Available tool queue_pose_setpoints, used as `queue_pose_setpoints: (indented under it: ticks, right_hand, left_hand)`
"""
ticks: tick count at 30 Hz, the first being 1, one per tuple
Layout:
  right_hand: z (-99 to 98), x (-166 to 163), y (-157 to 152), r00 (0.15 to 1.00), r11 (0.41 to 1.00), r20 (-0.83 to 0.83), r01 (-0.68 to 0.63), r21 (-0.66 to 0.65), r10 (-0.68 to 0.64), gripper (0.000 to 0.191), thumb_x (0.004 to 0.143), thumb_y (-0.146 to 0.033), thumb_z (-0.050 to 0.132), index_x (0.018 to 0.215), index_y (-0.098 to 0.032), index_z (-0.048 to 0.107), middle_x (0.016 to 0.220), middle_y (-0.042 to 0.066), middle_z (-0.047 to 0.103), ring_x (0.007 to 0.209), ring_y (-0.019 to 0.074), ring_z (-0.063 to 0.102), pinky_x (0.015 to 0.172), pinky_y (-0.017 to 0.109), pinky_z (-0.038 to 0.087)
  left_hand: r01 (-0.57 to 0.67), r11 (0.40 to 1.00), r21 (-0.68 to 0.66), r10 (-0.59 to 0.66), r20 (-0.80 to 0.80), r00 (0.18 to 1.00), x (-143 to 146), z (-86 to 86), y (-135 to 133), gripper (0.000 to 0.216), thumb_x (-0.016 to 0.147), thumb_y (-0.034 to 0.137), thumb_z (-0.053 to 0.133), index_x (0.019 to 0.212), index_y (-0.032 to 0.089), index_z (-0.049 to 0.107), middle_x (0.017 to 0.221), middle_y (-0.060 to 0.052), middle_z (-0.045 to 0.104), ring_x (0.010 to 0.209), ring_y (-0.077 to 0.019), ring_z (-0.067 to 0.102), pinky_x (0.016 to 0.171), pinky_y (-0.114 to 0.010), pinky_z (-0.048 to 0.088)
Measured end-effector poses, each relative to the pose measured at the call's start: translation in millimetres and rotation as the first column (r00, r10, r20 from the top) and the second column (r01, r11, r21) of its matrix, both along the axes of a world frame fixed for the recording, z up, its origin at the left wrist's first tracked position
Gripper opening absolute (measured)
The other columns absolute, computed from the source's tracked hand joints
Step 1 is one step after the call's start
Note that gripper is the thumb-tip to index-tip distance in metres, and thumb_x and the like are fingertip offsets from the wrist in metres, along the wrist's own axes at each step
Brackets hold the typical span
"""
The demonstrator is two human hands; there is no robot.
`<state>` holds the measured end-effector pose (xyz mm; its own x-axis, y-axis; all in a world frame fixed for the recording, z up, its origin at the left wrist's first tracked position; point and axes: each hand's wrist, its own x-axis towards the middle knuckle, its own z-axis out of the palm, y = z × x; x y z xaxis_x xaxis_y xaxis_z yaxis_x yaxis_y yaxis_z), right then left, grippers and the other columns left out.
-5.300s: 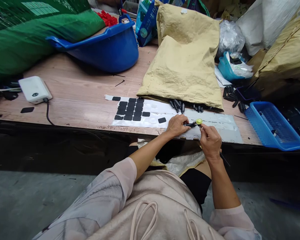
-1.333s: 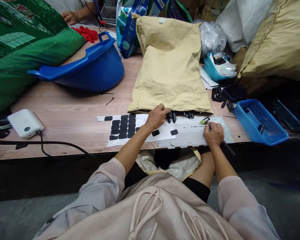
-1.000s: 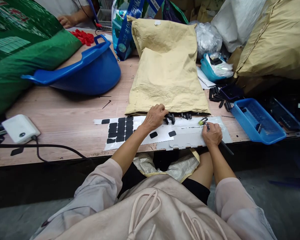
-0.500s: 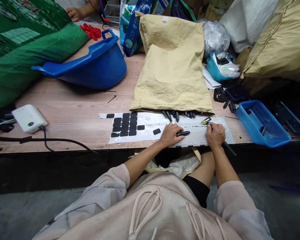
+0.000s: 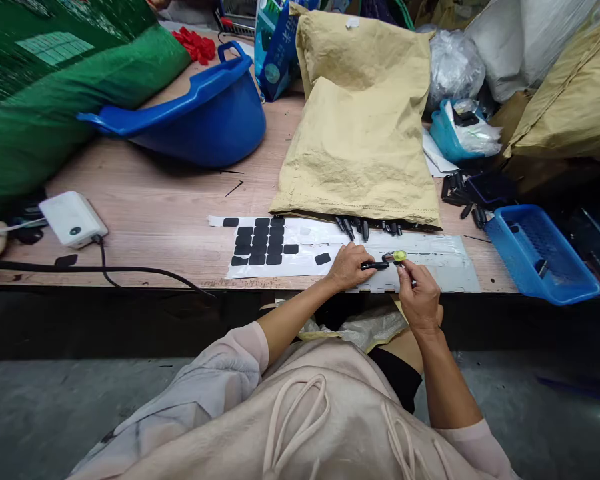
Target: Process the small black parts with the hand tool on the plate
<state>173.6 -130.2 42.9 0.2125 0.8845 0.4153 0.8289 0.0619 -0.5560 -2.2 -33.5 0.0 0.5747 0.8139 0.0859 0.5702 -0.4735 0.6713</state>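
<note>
My left hand (image 5: 347,265) is closed on a small black plastic piece (image 5: 375,265) held level over the table's front edge. My right hand (image 5: 417,293) pinches a tool with a yellow-green tip (image 5: 398,256) that meets the black piece's right end. Both hands are over a white backing sheet (image 5: 305,241) that carries a block of black pads (image 5: 260,240) and one loose black pad (image 5: 323,259). Several more black pieces (image 5: 353,227) lie at the mouth of a tan paper sack (image 5: 360,120) just beyond my hands.
A blue basket (image 5: 543,257) stands at the right, a blue tub (image 5: 200,113) at the back left beside a green sack (image 5: 55,87). A white box (image 5: 73,217) with a black cable (image 5: 145,272) sits at the left. Bags crowd the back right.
My left hand took a black piece from the pile by the sack and drew it back toward the table edge. My right hand lifted the yellow-tipped tool to meet it.
</note>
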Motion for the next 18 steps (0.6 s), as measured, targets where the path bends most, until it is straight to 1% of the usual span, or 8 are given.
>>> queue_pose_setpoints:
  ticks: [2, 5, 7, 10, 12, 16, 18]
  right_hand:
    - [-3.5, -6.5, -2.3, 1.0, 0.999, 0.009, -0.02, 0.037, 0.019, 0.027, 0.102, -0.035, 0.055, 0.111, -0.02, 0.075, 0.094, 0.008, 0.075, 0.087, 0.0199, 0.068, 0.081, 0.033, 0.054]
    - [-7.9, -12.6, -5.0, 0.999, 0.996, 0.03, -0.018, 0.089, 0.015, 0.025, 0.103, -0.032, 0.054, 0.113, -0.021, 0.075, 0.095, 0.008, 0.075, 0.089, 0.0202, 0.068, 0.083, 0.033, 0.053]
    - [-10.4, -15.5, -6.3, 0.998, 0.996, 0.059, -0.025, 0.081, 0.02, 0.026, 0.104, -0.031, 0.053, 0.114, -0.022, 0.075, 0.094, 0.008, 0.075, 0.09, 0.0203, 0.068, 0.085, 0.033, 0.052]
    - [-12.3, -16.5, -6.6, 0.993, 0.999, 0.113, -0.042, 0.032, 0.038, 0.027, 0.104, -0.031, 0.052, 0.113, -0.022, 0.076, 0.09, 0.007, 0.073, 0.087, 0.0196, 0.066, 0.081, 0.031, 0.051]
    - [-11.5, -14.4, -5.8, 0.992, 0.999, 0.122, -0.016, 0.035, 0.011, 0.028, 0.104, -0.032, 0.052, 0.112, -0.021, 0.076, 0.09, 0.007, 0.073, 0.087, 0.0194, 0.066, 0.081, 0.031, 0.05]
    - [-10.1, -9.5, -5.5, 0.991, 0.994, 0.107, 0.07, 0.085, -0.079, 0.03, 0.105, -0.035, 0.051, 0.112, -0.02, 0.076, 0.094, 0.009, 0.074, 0.089, 0.0195, 0.066, 0.084, 0.03, 0.05]
    - [-11.7, -8.6, -6.4, 0.989, 0.995, 0.121, 0.079, 0.057, -0.085, 0.032, 0.105, -0.036, 0.049, 0.112, -0.02, 0.076, 0.093, 0.008, 0.074, 0.089, 0.0195, 0.066, 0.083, 0.03, 0.05]
  left_hand:
    - [0.001, 1.0, -0.005, -0.001, 0.001, 1.0, 0.0, -0.7, 0.1, 0.017, 0.088, 0.033, 0.077, 0.103, 0.024, 0.079, 0.099, -0.006, 0.069, 0.104, -0.0257, 0.057, 0.094, -0.04, 0.043]
    - [0.006, 1.0, -0.01, -0.006, 0.002, 1.0, 0.1, -1.3, 0.2, 0.017, 0.089, 0.033, 0.076, 0.103, 0.025, 0.079, 0.099, -0.006, 0.069, 0.103, -0.0255, 0.056, 0.093, -0.039, 0.043]
    - [0.005, 1.0, -0.009, -0.005, 0.001, 1.0, 0.4, -1.3, 0.2, 0.017, 0.089, 0.033, 0.076, 0.103, 0.024, 0.079, 0.098, -0.006, 0.07, 0.103, -0.0255, 0.056, 0.093, -0.039, 0.042]
    - [-0.004, 1.0, -0.005, 0.004, -0.005, 1.0, 1.0, -0.7, 0.4, 0.015, 0.089, 0.031, 0.076, 0.101, 0.024, 0.08, 0.097, -0.006, 0.07, 0.104, -0.0257, 0.056, 0.093, -0.04, 0.042]
    - [-0.003, 1.0, -0.005, 0.003, -0.007, 1.0, 1.1, -0.1, 0.6, 0.015, 0.088, 0.031, 0.077, 0.1, 0.023, 0.079, 0.098, -0.006, 0.071, 0.104, -0.0259, 0.056, 0.092, -0.04, 0.043]
    - [0.0, 1.0, -0.001, 0.0, 0.002, 1.0, 0.3, 0.7, 0.5, 0.014, 0.088, 0.033, 0.077, 0.098, 0.023, 0.079, 0.099, -0.006, 0.071, 0.103, -0.0258, 0.057, 0.092, -0.04, 0.043]
    - [0.0, 1.0, 0.0, 0.0, 0.004, 1.0, 0.1, 0.8, 0.5, 0.015, 0.088, 0.033, 0.076, 0.098, 0.023, 0.079, 0.099, -0.006, 0.071, 0.103, -0.0259, 0.056, 0.092, -0.04, 0.043]
